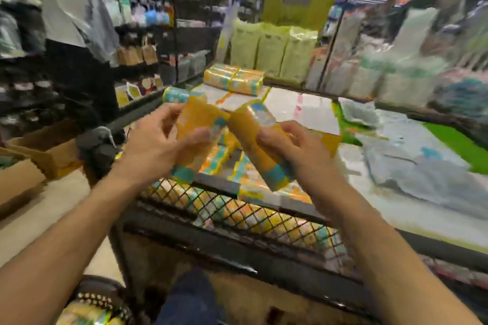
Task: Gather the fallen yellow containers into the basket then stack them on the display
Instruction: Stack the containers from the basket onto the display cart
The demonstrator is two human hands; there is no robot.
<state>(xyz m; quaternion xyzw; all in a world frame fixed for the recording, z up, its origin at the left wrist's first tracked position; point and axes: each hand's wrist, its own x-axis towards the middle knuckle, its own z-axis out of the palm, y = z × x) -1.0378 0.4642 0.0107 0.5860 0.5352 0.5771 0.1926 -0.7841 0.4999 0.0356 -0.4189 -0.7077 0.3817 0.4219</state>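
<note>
Shop shelving blurs on every side, and right under the fingers sits the display (237, 208), a black mesh-fronted worktop with rows of yellow containers (219, 155) laid in it. The left hand (155, 148) has its fingers (198, 137) curled round one container (196, 119). The right hand (293, 145) has its fingers (266, 137) wrapped round a second container (250, 129). Both grips are firm, neither hand slack. The two meet end to end just above the rows, tilted toward each other. My read: they're being squared up so they go down flat beside the ones beneath. Beyond the fingers, a tidy pile (233, 82) shows the look to match. Well below and behind the left fingers, the basket (105, 282) holds more yellow, so the stacking looks under way, not finished.
</note>
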